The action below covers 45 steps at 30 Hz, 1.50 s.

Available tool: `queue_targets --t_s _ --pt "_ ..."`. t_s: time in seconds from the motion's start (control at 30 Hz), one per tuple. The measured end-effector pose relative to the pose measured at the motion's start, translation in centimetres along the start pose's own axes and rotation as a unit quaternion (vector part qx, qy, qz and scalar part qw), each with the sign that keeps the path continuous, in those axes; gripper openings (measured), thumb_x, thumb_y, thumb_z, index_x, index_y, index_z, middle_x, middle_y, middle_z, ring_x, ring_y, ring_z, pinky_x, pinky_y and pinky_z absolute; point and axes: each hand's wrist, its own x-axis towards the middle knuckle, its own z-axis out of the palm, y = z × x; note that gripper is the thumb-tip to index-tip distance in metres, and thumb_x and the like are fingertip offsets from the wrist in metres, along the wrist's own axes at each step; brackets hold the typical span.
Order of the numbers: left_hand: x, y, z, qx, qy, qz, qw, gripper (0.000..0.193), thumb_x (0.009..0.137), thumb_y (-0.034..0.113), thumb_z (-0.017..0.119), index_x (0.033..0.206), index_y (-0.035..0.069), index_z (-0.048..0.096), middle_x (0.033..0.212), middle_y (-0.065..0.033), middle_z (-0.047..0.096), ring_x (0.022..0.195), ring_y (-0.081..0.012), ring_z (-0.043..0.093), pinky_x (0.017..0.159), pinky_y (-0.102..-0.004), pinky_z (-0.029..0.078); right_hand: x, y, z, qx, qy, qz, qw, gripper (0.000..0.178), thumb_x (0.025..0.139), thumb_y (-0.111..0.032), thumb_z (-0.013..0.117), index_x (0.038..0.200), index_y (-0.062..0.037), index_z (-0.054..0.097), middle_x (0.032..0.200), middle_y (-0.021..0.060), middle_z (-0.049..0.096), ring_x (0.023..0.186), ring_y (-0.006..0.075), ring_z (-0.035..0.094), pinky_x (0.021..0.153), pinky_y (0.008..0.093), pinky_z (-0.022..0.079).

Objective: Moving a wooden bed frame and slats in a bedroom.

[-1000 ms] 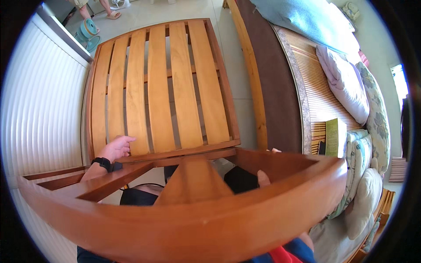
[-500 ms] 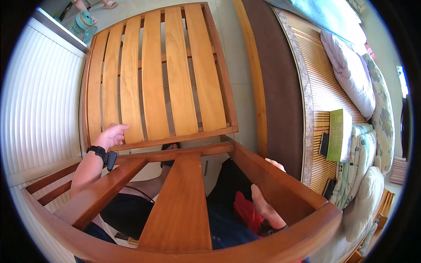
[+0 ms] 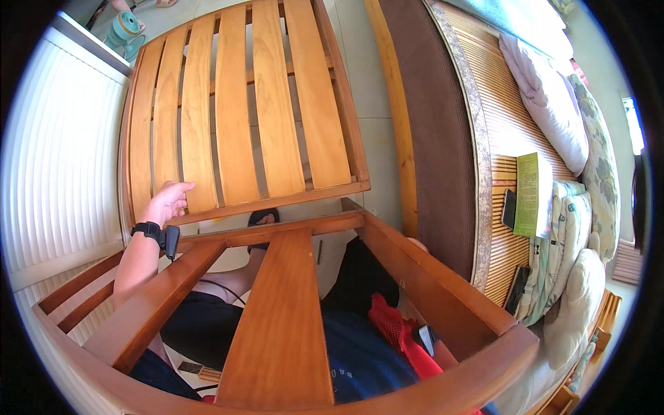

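A slatted wooden frame [image 3: 232,117] in light brown lies flat ahead of me. At its near left corner, my left hand [image 3: 169,203] has its fingers curled over a slat and the near rail, index finger stretched to the right. A dark band with a small device [image 3: 159,238] is around that wrist. Close to me stands a reddish-brown wooden backrest frame [image 3: 283,311] with wide slats and a curved rail. Only fingertips of my right hand [image 3: 418,243] show over its right side board [image 3: 436,277]; the rest is mostly hidden. Red mesh fabric [image 3: 394,325] is beside my right forearm.
White ribbed panelling [image 3: 62,152] runs along the left. To the right is a bed with a slatted mat [image 3: 505,131], holding a green box [image 3: 531,197], phones, folded cloth [image 3: 570,221] and a pillow [image 3: 546,104]. A small fan [image 3: 124,26] and another person's feet are at the far left.
The slatted frame and the backrest frame sit slightly higher and further left in view. My right hand has slipped further behind the side board, and its forearm shows less.
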Motion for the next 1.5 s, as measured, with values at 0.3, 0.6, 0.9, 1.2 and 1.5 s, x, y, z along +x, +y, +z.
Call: queue_targets --t_s 0.3,0.6,0.9,1.2,1.5 --pt "-1.1 -0.6 -0.6 -0.014 -0.009 -0.018 1.000 0.082 0.101 0.045 0.078 0.161 0.001 0.044 0.167 -0.0263 0.048 0.142 -0.0365 0.055 0.085 -0.0445 0.051 3.1 3.8 9.6 0.057 -0.157 0.133 0.977 0.055 0.114 -0.042 0.060 0.155 -0.0064 0.054 0.148 0.0217 0.062 0.130 0.0366 0.065 0.119 0.0535 0.052" --pt "0.4 -2.6 -1.6 -0.011 0.008 -0.029 1.000 0.091 0.100 0.049 0.078 0.166 0.000 0.039 0.173 -0.0287 0.041 0.149 -0.0400 0.051 0.087 -0.0446 0.052 3.8 2.0 16.8 -0.078 0.026 0.208 0.975 0.051 0.114 -0.041 0.060 0.150 -0.0049 0.057 0.142 0.0206 0.065 0.125 0.0362 0.067 0.117 0.0537 0.053" --pt "2.3 -3.8 -2.4 -0.029 0.038 -0.028 0.998 0.079 0.099 0.051 0.078 0.157 0.003 0.052 0.156 -0.0227 0.060 0.132 -0.0348 0.060 0.086 -0.0444 0.050 5.2 5.8 9.8 0.078 -0.090 0.188 0.975 0.038 0.112 -0.035 0.066 0.139 -0.0076 0.065 0.124 0.0136 0.074 0.111 0.0275 0.072 0.102 0.0483 0.061" --pt "2.7 -3.5 -2.1 -0.034 -0.004 -0.024 0.999 0.063 0.100 0.053 0.075 0.143 0.009 0.063 0.135 -0.0155 0.073 0.121 -0.0311 0.064 0.083 -0.0422 0.047 5.1 6.9 10.7 0.095 -0.046 0.138 0.985 0.039 0.114 -0.035 0.062 0.143 -0.0087 0.064 0.131 0.0140 0.074 0.111 0.0273 0.072 0.107 0.0469 0.059" --pt "3.7 -4.3 -3.1 -0.038 -0.006 -0.043 0.998 0.090 0.099 0.053 0.076 0.166 0.004 0.042 0.171 -0.0238 0.045 0.150 -0.0374 0.050 0.093 -0.0461 0.049 5.0 6.2 11.5 0.097 -0.048 0.149 0.983 0.043 0.115 -0.038 0.060 0.145 -0.0084 0.064 0.136 0.0154 0.074 0.115 0.0264 0.073 0.104 0.0436 0.062"
